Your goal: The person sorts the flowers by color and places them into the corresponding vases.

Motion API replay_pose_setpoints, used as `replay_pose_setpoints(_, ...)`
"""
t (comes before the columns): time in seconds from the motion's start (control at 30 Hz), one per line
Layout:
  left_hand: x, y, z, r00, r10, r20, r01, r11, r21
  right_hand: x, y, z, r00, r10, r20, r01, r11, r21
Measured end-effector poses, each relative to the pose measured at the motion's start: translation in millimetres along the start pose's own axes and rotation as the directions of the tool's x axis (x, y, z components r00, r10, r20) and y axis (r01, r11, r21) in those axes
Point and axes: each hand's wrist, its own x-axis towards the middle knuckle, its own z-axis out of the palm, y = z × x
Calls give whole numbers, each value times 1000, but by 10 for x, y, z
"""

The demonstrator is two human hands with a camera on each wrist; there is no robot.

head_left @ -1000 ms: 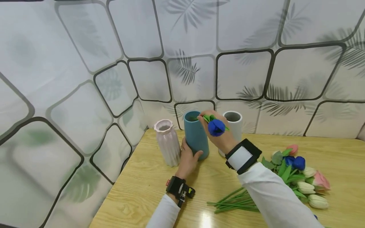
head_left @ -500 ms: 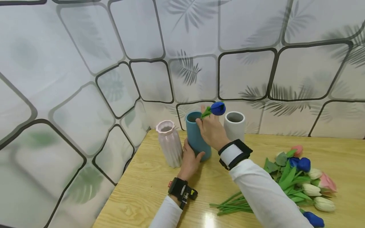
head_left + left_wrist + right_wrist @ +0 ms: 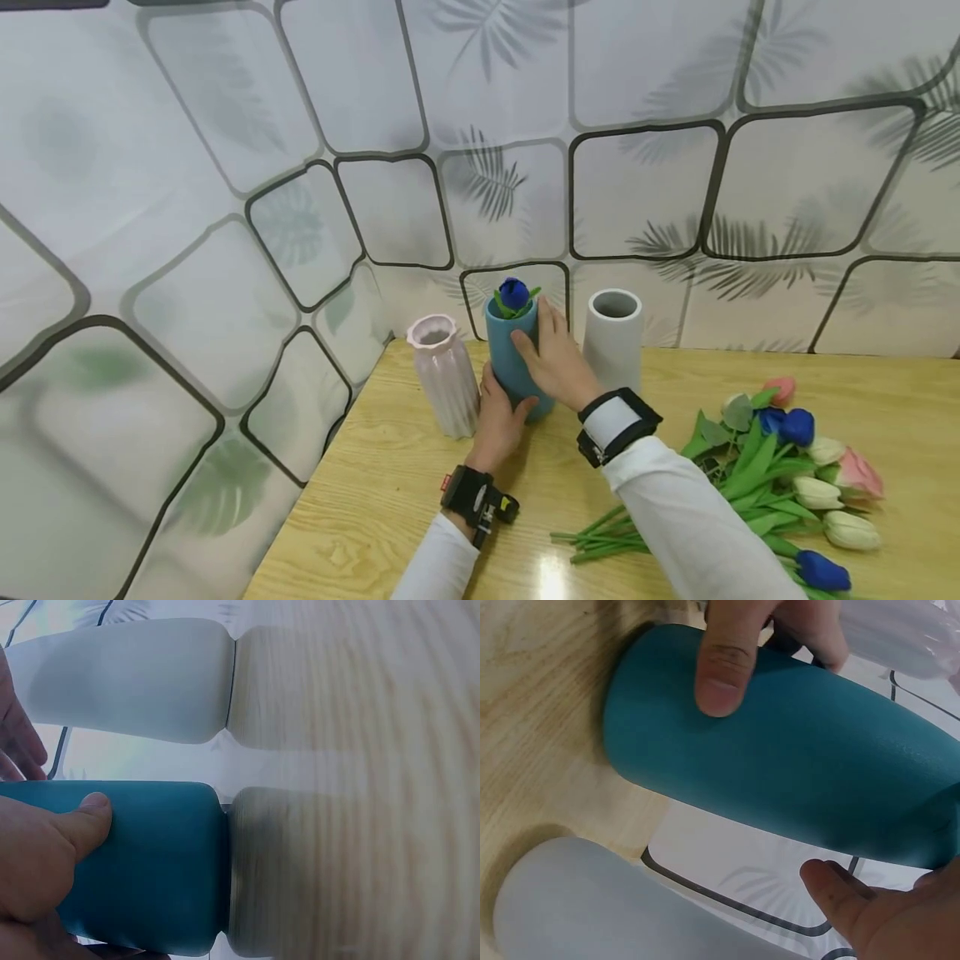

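A teal vase [image 3: 512, 360] stands upright on the wooden table, with a blue tulip [image 3: 513, 293] in it. The bloom and green leaves show just above the rim; its stem is hidden inside. My left hand [image 3: 498, 427] grips the vase low down, thumb on the near side, as the left wrist view also shows with the thumb [image 3: 91, 817] across the teal wall. Beside the upper right of the vase is my right hand [image 3: 561, 357], its fingers extended near the rim and nothing held. In the right wrist view, a fingertip [image 3: 821, 877] stands apart from the vase wall.
A pale pink fluted vase [image 3: 446, 379] stands close on the left, and a white vase [image 3: 615, 337] on the right behind my right hand. On the table [image 3: 360, 508] to the right lie several pink, white and blue flowers [image 3: 765, 475]. A patterned backdrop rises behind.
The blue tulip has gone from my right hand down into the teal vase. My right hand has let go of it and lowered beside the rim. The left hand keeps its grip.
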Motion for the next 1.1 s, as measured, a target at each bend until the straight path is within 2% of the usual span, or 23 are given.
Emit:
replay_pose_setpoints(0.37, 5, 21, -29, 999, 38, -5, -38, 999, 4, -94, 123, 54, 999, 22, 31, -22, 1000, 19)
replay_pose_setpoints(0.57, -4, 45, -40, 1000, 31, 1, -31, 1000, -1, -137, 166, 52, 997, 64, 44, -65, 998, 25)
replay_pose_setpoints(0.73, -18, 52, -28, 1000, -4, 4, 4, 1000, 26, -198, 176, 31, 997, 75, -1, -75, 997, -14)
replay_pose_setpoints(0.97, -42, 75, -22, 999, -41, 5, 41, 998, 41, -297, 190, 21, 995, 19, -96, -22, 999, -37)
replay_pose_setpoints(1.1, -47, 83, -24, 998, -61, 11, 60, 997, 50, -357, 186, 17, 993, -14, -113, 4, 997, -83)
